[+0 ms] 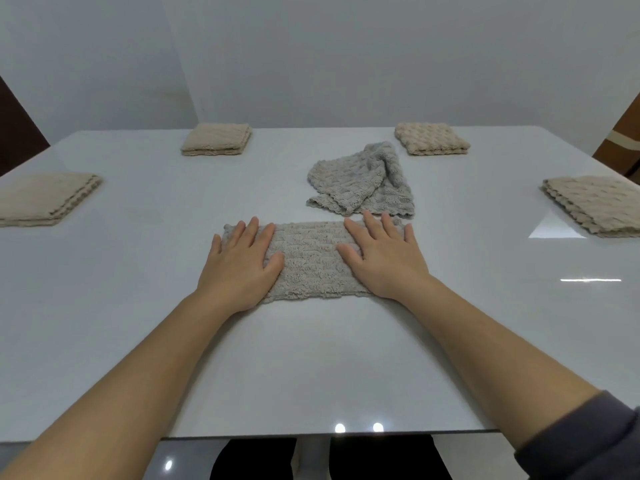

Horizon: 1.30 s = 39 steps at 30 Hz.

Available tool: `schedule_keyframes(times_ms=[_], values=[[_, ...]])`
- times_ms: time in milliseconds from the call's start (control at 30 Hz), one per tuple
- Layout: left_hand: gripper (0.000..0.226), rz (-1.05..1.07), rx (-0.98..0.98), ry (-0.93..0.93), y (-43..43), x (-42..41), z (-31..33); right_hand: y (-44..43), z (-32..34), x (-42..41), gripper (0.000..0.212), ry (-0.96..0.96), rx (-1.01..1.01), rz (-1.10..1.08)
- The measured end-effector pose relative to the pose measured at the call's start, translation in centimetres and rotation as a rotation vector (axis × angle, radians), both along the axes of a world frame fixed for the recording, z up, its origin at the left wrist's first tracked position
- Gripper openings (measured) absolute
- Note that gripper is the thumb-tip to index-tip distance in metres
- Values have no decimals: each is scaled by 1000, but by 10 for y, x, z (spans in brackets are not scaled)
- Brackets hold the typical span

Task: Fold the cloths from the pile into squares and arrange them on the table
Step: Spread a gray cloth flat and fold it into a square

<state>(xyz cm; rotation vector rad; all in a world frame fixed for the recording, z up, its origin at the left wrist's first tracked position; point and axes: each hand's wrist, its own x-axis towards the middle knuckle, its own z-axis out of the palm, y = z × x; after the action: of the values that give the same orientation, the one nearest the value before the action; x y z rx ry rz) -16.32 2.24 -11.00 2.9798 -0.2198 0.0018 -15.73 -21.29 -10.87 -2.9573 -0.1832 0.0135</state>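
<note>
The left hand [239, 261] lies flat, fingers straight and slightly spread, pressing on the left end of a folded cloth [311, 261]. The right hand [384, 258] lies the same way on the right end, palm down and fingers released, gripping nothing. Between the 2 hands a bare strip of the grey-beige cloth shows. The cloth is a rectangle lying flat on the white counter [311, 368] near the middle, its long axis running left to right and its long edges facing the person. A dark sleeve [588, 441] covers the right upper forearm.

Just beyond the right hand sits a crumpled cloth [363, 181], unfolded and bunched, its near edge close to the rectangle's far edge.

4 folded squares lie well apart toward the counter's corners: a far-left square [216, 139], a far-right square [431, 138], a near-left square [45, 199] and a near-right square [595, 204]. Each looks like a flat beige stack of layers.
</note>
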Motion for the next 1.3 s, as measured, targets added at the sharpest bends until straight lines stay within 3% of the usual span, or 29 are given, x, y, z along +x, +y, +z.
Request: schedule_keyframes(times_ms=[133,233,367,1033,1200,1300], values=[[60,146,37,-90,-30,-2,10,2,-3,-1,62,-19,-13,-1],[59,107,-3,-171,-78,-5,14,2,-4,0,61,-34,-14,-10],[57,92,-14,-144,-106,-5,4,2,-4,0,61,-19,-9,-15],[66,384,111,-10,25,-21,-5,-14,2,-10,56,-23,-4,-27],[66,384,231,-98,44,-31,0,-30,3,-19,54,-27,-67,-100],[50,377,129,-215,41,-42,13,-20,10,-25,55,-146,-105,-91]])
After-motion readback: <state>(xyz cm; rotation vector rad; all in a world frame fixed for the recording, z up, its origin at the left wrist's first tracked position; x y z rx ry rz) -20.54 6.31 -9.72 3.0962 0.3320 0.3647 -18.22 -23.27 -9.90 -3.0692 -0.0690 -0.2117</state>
